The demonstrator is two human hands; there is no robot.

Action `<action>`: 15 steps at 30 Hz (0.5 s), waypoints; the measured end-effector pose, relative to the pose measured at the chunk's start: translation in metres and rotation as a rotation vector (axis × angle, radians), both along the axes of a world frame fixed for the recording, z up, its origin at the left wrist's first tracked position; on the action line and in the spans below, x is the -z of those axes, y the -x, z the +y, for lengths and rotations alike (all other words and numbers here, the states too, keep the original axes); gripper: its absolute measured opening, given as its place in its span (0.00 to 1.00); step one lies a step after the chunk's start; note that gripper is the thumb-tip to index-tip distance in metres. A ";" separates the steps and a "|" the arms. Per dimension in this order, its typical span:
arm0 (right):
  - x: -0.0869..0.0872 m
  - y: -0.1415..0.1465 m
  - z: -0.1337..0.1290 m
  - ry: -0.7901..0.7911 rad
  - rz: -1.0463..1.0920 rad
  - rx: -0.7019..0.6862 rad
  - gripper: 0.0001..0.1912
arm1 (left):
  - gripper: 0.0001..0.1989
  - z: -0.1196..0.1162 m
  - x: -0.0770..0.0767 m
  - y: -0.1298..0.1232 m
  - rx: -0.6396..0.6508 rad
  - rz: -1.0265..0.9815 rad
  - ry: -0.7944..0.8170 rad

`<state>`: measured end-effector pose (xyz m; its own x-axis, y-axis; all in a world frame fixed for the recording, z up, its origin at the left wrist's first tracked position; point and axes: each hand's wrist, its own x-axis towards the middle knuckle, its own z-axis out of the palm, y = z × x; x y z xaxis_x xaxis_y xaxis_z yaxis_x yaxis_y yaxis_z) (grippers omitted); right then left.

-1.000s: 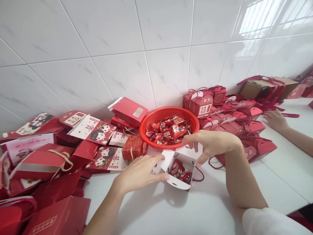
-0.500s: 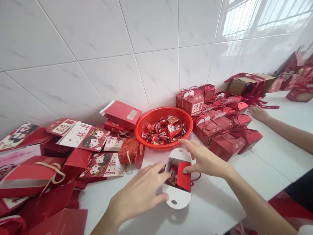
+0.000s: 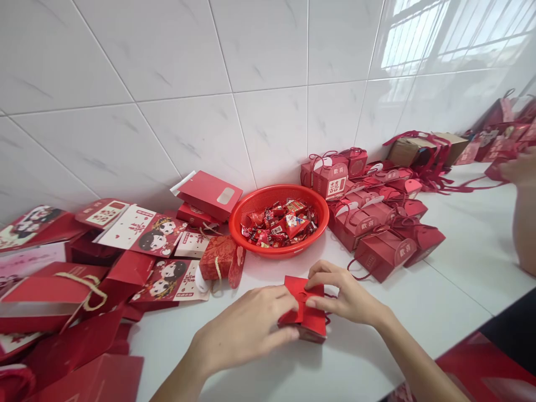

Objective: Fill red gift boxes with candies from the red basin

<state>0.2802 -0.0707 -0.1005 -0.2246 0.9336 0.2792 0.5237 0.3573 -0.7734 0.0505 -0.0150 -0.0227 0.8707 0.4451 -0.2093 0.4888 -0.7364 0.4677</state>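
Observation:
A small red gift box (image 3: 313,330) stands on the white surface in front of me. Its red top flaps are folded over, and what lies inside is hidden. My left hand (image 3: 251,321) grips it from the left, fingers on the top and thumb low at the near side. From the right, the bent fingers and thumb of my right hand (image 3: 341,295) press and pinch the top flaps. A bit of dark red cord shows beside the box under my right hand. Just behind is a red plastic basket (image 3: 280,252) of wrapped sweets (image 3: 278,226).
Flat and folded red boxes and printed cards (image 3: 161,240) lie heaped at left, beside a patterned red box (image 3: 215,258). Closed red boxes with cords (image 3: 383,251) stand in rows at right. Another person's hand (image 3: 521,167) is at the far right. A tiled wall rises behind.
The box's red flaps now cover the top; its white inner flaps and contents no longer show. My right hand has come lower. The other person's hand has moved farther right.

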 end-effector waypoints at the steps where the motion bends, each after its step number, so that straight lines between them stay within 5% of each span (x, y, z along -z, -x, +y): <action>1: 0.000 0.000 -0.001 0.004 0.036 -0.014 0.14 | 0.08 0.001 0.000 -0.002 -0.040 0.029 -0.027; 5: 0.003 0.001 0.000 0.027 0.135 -0.036 0.16 | 0.11 0.009 0.003 -0.009 -0.145 0.067 -0.068; 10: 0.013 -0.005 0.002 0.103 0.214 0.062 0.21 | 0.25 0.023 0.015 -0.010 -0.087 -0.006 0.075; 15: 0.022 -0.012 -0.003 0.293 0.147 0.110 0.25 | 0.24 0.032 0.019 -0.009 -0.048 0.003 0.201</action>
